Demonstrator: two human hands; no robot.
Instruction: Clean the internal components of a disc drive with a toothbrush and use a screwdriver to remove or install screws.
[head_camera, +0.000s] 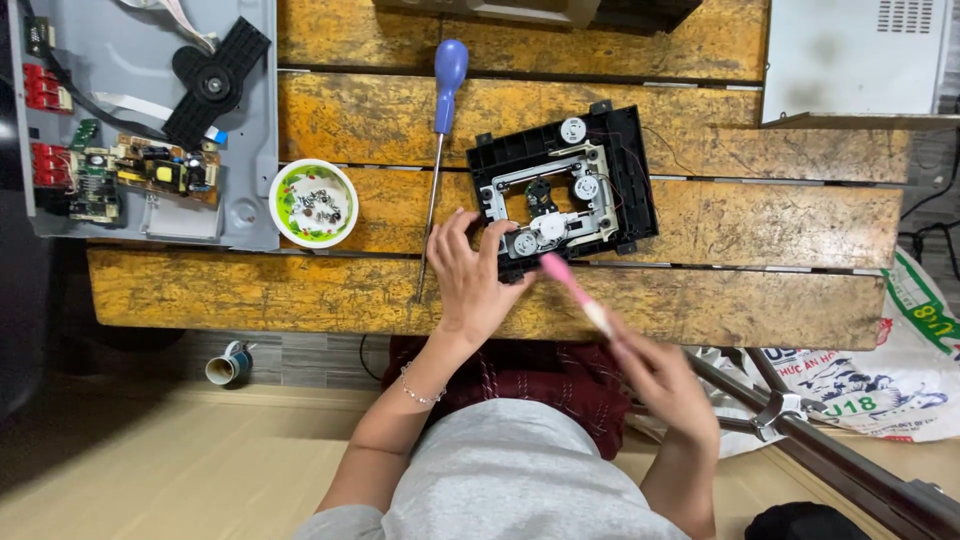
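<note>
While the left hand (468, 272) steadies the black drive mechanism (562, 190), the right hand (665, 380) holds a pink tool (572, 290).

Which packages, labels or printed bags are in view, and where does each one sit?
Woven sack: on the floor at lower right beside the bench; white, with green and blue print and red trim.
Grey casing: top right; pale, boxy, with vent slots, no label readable.
No screens or signs show.

Down on the floor to my right, past the tabletop's (300, 290) end, lies a crumpled white sack (880, 385) printed in green and dark blue with a red edge stripe. I can make out no other package, label, sign or screen.
</note>
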